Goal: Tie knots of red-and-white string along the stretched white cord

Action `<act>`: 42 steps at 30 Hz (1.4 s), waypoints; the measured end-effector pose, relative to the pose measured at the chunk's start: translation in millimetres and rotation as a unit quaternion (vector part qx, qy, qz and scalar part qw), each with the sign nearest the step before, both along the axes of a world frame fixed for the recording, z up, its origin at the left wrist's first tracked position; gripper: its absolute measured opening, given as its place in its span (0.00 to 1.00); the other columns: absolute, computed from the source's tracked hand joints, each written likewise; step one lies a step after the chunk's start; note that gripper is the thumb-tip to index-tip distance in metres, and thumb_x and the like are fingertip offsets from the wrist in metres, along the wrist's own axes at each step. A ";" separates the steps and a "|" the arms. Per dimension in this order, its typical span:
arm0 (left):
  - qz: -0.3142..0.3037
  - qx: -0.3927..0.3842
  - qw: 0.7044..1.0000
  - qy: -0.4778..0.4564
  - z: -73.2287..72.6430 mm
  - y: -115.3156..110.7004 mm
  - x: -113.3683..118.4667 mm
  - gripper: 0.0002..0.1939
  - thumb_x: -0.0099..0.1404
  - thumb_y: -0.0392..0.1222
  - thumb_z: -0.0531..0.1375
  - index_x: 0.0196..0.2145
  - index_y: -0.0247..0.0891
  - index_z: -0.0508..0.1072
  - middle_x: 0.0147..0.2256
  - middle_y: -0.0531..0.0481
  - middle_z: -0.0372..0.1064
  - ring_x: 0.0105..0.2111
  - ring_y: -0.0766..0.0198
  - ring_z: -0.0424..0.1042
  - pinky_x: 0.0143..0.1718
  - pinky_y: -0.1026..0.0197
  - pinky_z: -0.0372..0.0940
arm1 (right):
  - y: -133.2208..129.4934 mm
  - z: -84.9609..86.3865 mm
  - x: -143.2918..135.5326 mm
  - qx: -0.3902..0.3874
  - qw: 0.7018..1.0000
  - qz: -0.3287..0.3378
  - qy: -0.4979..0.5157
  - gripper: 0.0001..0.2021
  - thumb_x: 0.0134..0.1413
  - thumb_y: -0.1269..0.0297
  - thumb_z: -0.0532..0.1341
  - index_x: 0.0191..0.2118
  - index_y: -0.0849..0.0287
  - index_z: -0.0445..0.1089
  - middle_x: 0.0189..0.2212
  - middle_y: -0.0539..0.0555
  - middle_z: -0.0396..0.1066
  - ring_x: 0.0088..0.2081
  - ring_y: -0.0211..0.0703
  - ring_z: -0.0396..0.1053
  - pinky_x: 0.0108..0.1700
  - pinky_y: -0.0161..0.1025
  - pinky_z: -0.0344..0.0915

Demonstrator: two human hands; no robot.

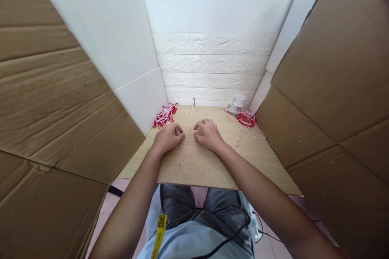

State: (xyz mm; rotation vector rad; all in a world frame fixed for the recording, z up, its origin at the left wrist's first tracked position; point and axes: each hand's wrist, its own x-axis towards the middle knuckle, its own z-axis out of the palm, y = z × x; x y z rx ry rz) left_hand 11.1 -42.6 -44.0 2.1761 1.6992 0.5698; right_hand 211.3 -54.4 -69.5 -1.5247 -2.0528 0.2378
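White cord (184, 158) lies between the hands, its long axis running from the rear of the worktop (212, 170) to the near edge; left hand (170, 137) marginally nearer. Left fingers (179, 128) pinched on fine thread (182, 141); right hand's (208, 134) narrow, hold cannot be confirmed

Can't trace the thin thread (190, 133) between left hand (169, 136) and right hand (209, 133), perhaps pinched in both. Can't read the small print on the yellow strip (159, 235), cut off below, like the dark cable (226, 243).
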 end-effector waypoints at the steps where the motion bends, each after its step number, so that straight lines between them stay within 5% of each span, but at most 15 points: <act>1: -0.008 0.001 1.000 -0.012 0.2 0.0 -0.4 0.11 0.56 0.51 0.62 0.33 0.41 0.74 0.30 0.51 0.73 0.30 0.61 0.68 0.27 0.61 0.52 | -0.4 0.2 -0.5 0.002 1.000 0.005 0.003 0.08 0.57 0.67 0.61 0.42 0.57 0.73 0.45 0.59 0.67 0.51 0.51 0.59 0.53 0.45 0.56; 19: -0.106 -0.004 0.987 -0.119 -5.7 4.4 -0.7 0.12 0.57 0.49 0.63 0.34 0.38 0.77 0.27 0.52 0.71 0.27 0.64 0.67 0.28 0.62 0.58 | 3.4 -3.1 -6.8 0.001 0.996 0.074 0.055 0.04 0.56 0.68 0.62 0.33 0.58 0.75 0.35 0.55 0.72 0.42 0.45 0.65 0.47 0.40 0.57; 29: -0.161 -0.001 0.978 -0.131 -3.4 1.2 3.1 0.13 0.60 0.48 0.61 0.35 0.37 0.81 0.28 0.52 0.72 0.26 0.66 0.64 0.27 0.63 0.57 | 1.7 0.7 -9.0 0.004 0.993 0.103 0.050 0.13 0.64 0.60 0.59 0.31 0.59 0.76 0.32 0.55 0.71 0.39 0.43 0.64 0.44 0.39 0.55; 42: -0.130 -0.026 0.972 -0.196 1.3 0.8 4.7 0.14 0.60 0.51 0.63 0.33 0.37 0.81 0.30 0.49 0.76 0.26 0.66 0.65 0.27 0.63 0.56 | 6.3 -2.1 -3.4 -0.029 0.982 0.147 0.119 0.08 0.57 0.58 0.66 0.33 0.57 0.77 0.33 0.53 0.75 0.36 0.41 0.67 0.40 0.37 0.57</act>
